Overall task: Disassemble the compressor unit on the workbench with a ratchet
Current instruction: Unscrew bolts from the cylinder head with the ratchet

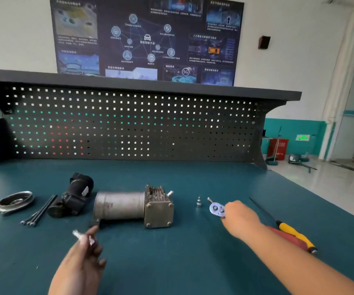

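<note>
Hardware lies scattered across the teal tabletop around the compressor unit, which rests on its side near the middle, its grey cylinder to the left and its finned, bolted block to the right. Just left of it sits a black housing, then three long bolts lying together, then a metal ring further left. A small silver fitting stands upright to the right of the compressor, between it and the ratchet. The right hand grips the ratchet, fingers curled round its handle so that only the round head shows. A yellow-and-red-handled screwdriver lies beyond that forearm, which hides part of its handle. The left hand, in front of the compressor and apart from it, pinches a small shiny piece too blurred to identify. A black perforated back panel rises behind the tabletop. On the wall above it hangs a dark poster with Chinese text too small to read; only "5G" is legible. A red bin stands on the floor at right.
</note>
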The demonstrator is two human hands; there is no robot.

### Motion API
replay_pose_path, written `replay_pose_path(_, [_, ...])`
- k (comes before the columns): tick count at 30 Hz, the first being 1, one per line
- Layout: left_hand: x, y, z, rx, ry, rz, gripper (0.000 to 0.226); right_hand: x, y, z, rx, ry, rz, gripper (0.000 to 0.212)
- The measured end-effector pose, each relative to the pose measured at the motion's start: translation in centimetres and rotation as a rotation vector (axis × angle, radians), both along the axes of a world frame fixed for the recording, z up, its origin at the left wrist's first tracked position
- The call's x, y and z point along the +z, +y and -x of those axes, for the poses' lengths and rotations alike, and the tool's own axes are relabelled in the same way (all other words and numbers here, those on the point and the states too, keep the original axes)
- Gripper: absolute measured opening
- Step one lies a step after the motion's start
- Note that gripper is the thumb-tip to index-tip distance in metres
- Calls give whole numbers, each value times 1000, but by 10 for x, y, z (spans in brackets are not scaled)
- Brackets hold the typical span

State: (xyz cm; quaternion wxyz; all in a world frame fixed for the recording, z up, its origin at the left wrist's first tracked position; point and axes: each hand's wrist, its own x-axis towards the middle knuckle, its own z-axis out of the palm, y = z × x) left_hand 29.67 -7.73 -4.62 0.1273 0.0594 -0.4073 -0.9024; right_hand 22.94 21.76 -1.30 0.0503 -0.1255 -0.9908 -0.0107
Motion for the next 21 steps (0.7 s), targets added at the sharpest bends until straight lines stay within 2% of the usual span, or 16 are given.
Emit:
replay_pose_path(1, [-5, -3, 16, -28, -69, -10, 56, -7, -1, 15, -20, -10, -34, 23])
replay_pose_path(2, [-16, -21, 27, -25, -113, 76, 68, -14, -1, 28, -30, 3, -65, 28])
replay_pose_path(4, [-18, -23, 31, -8, -107, 271, 67, -22, -2, 49, -41, 60, -100, 31])
replay_pose_path(6, [-24, -26, 32, 20, -91, 331, 54, -30, 0, 67, -68, 106, -83, 29])
replay_pose_path(9, [-30, -25, 23, 130, -20, 449, 74, -38, 2, 83, -78, 139, -72, 27])
replay_pose_path(11, [-34, -24, 21, 92, 27, 415, 79, -42, 4, 89, -81, 123, -56, 26])
replay_pose_path(13, [-45, -30, 27, 13, 68, 303, 78, -44, 8, 95, -77, 130, -28, 22])
replay_pose_path(14, [-48, -30, 30, -126, 191, 194, 76, -43, 9, 95, -78, 128, -12, 20])
replay_pose_path(15, [-43, -31, 32, -257, 296, 244, 73, -41, 11, 95, -82, 131, 7, 21])
replay_pose_path(16, [-27, -38, 29, -135, 221, 283, 71, -39, 12, 93, -88, 130, 29, 26])
replay_pose_path(17, [-22, -42, 30, -171, 274, 299, 69, -35, 14, 91, -94, 134, 51, 30])
replay_pose_path(18, [-33, -42, 27, -253, 254, 401, 69, -29, 16, 88, -99, 137, 77, 32])
replay_pose_path(19, [-46, -32, 28, -306, 182, 233, 67, -22, 18, 83, -100, 144, 108, 32])
replay_pose_path(20, [-45, -30, 22, -75, 87, 195, 57, -13, 18, 77, -99, 141, 158, 30])
replay_pose_path(21, [-39, -25, 15, 14, 82, 196, 44, -4, 18, 68, -86, 134, 225, 28])
